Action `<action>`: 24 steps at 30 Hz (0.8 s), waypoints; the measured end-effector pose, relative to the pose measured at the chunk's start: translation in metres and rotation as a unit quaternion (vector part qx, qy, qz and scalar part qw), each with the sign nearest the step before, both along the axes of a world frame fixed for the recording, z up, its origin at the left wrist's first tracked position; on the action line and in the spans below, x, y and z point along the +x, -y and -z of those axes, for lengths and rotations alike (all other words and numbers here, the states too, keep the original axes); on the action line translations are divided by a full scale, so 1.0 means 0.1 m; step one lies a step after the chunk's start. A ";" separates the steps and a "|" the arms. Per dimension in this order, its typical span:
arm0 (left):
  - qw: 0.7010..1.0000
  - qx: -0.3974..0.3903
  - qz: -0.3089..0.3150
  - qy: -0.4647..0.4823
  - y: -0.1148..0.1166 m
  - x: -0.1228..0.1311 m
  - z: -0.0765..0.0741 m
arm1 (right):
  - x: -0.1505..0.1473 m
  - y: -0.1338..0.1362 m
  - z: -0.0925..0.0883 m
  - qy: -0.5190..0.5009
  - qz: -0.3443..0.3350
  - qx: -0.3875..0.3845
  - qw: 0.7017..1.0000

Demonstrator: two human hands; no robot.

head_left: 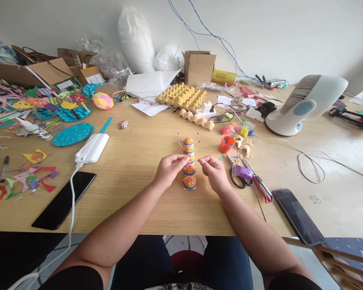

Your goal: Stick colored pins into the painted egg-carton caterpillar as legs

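A caterpillar-like row of orange painted egg-carton cups (189, 163) with blue rims lies on the wooden table (133, 161), thin pins sticking out at its far end. My left hand (169, 169) is pinched against the left side of a middle cup. My right hand (213, 171) is pinched just right of the same cup, fingers closed on something too small to make out.
An orange cup (226, 144), clay pieces (243, 131), scissors (237, 177) with purple clay and a red cutter (261, 187) lie right. A phone (298, 215) sits at the right edge, another phone (63, 200) and a power bank (92, 148) left. Egg trays (183, 96), a fan (305, 102) and paper scraps (33, 179) surround.
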State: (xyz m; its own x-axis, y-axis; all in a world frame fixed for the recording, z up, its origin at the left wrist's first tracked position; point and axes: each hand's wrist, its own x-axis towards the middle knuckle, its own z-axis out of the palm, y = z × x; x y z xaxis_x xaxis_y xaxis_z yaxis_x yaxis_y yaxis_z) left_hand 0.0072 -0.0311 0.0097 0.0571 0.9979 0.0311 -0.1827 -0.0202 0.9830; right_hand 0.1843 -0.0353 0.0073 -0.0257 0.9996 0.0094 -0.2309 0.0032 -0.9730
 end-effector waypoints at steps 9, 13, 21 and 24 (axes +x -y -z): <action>0.996 0.051 -0.026 -0.062 0.01 0.00 0.04 | -0.02 0.02 -0.02 0.017 0.003 0.009 1.000; 0.997 0.051 -0.024 -0.057 0.01 0.00 0.03 | -0.01 0.02 -0.01 0.021 -0.003 0.009 1.000; 1.000 0.012 0.021 0.010 0.00 -0.03 0.00 | 0.01 -0.01 0.03 -0.015 -0.010 -0.010 1.000; 1.000 0.027 0.007 -0.010 0.00 -0.02 0.02 | 0.01 0.00 0.02 -0.007 -0.006 -0.007 1.000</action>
